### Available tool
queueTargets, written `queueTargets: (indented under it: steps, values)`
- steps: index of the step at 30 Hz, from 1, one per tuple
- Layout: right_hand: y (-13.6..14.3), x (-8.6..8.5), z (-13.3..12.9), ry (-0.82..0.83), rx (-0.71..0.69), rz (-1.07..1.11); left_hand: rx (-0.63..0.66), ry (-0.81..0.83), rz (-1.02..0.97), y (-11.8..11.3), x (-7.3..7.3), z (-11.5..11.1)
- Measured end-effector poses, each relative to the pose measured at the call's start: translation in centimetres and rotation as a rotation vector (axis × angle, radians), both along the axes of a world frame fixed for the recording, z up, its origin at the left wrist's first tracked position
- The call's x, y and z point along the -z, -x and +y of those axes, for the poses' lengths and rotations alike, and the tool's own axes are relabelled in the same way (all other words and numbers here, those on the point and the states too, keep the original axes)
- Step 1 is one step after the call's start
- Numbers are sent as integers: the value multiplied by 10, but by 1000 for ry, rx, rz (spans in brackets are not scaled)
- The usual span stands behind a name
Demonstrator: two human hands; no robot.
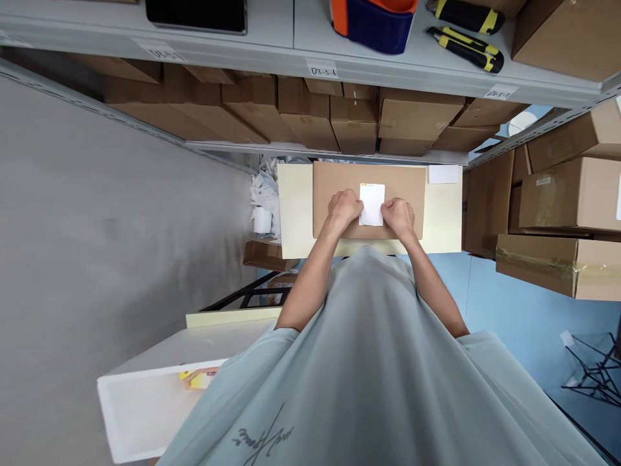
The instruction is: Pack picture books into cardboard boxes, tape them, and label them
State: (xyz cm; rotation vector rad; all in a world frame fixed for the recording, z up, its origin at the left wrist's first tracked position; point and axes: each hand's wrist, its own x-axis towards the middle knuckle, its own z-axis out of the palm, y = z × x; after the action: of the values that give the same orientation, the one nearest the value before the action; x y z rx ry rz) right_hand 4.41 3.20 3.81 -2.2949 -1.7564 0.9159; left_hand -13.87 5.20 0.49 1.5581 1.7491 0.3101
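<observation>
A flat brown cardboard box (334,176) lies on a pale yellow tabletop (297,213). On the box's upper face is a white rectangular label (372,205) with a small orange mark at its top left. My left hand (345,207) has its fingers curled and pinched at the label's left edge. Closed in a similar way, my right hand (398,215) touches the label's right edge. A smaller white paper (442,174) rests at the table's back right corner.
Above the table, a grey metal shelf (272,61) holds cardboard boxes, a black device (196,14), a blue and orange holder (373,26) and yellow-black cutters (468,48). Stacked cartons (548,194) stand to the right; white crumpled material (264,194) and a grey wall are left.
</observation>
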Motion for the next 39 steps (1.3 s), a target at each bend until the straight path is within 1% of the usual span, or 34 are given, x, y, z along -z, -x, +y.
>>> queueTargets:
  steps: [2,4,9,11,12,14,15,17,19,21,22,24,27,29,31,33,36,38,39]
  values:
    - [0,0,0,5,-6,-3,-30,57,79,-5,-8,0]
    - [0,1,1,10,-14,-13,-33,85,147,-10,-19,-1]
    - [-4,1,-2,8,-86,-67,3,94,299,-16,-42,-9]
    - [-7,0,-6,-14,-125,-77,9,95,336,-14,-48,-15]
    - [-8,0,-8,-49,-153,-77,12,66,340,-12,-50,-19]
    - [-11,1,-12,-173,-263,-69,67,-85,305,-8,-46,-27]
    - [-11,3,-14,-243,-348,-62,133,-190,267,-6,-41,-30]
    - [-13,12,-14,-339,-546,-43,311,-368,183,-3,-26,-36]
    - [-17,24,-13,-349,-712,-17,469,-426,136,0,-6,-39]
    - [-26,36,-10,-327,-792,-2,548,-418,136,5,11,-40]
    - [-31,40,-8,-321,-806,-1,568,-413,143,8,17,-39]
    - [-46,46,-5,-328,-787,-11,580,-411,157,16,24,-38]
    - [-66,47,-2,-343,-715,-40,537,-406,174,29,24,-36]
    - [-71,47,-3,-353,-680,-53,495,-396,188,31,22,-37]
    - [-66,49,-5,-368,-660,-56,451,-386,207,25,21,-41]
    - [-55,50,-11,-378,-668,-52,426,-376,227,14,21,-46]
    - [-41,51,-19,-368,-751,-19,453,-366,239,-2,22,-54]
    - [-37,51,-19,-353,-803,10,487,-353,239,-4,22,-55]
    - [-38,52,-18,-348,-807,19,488,-343,242,-3,22,-54]
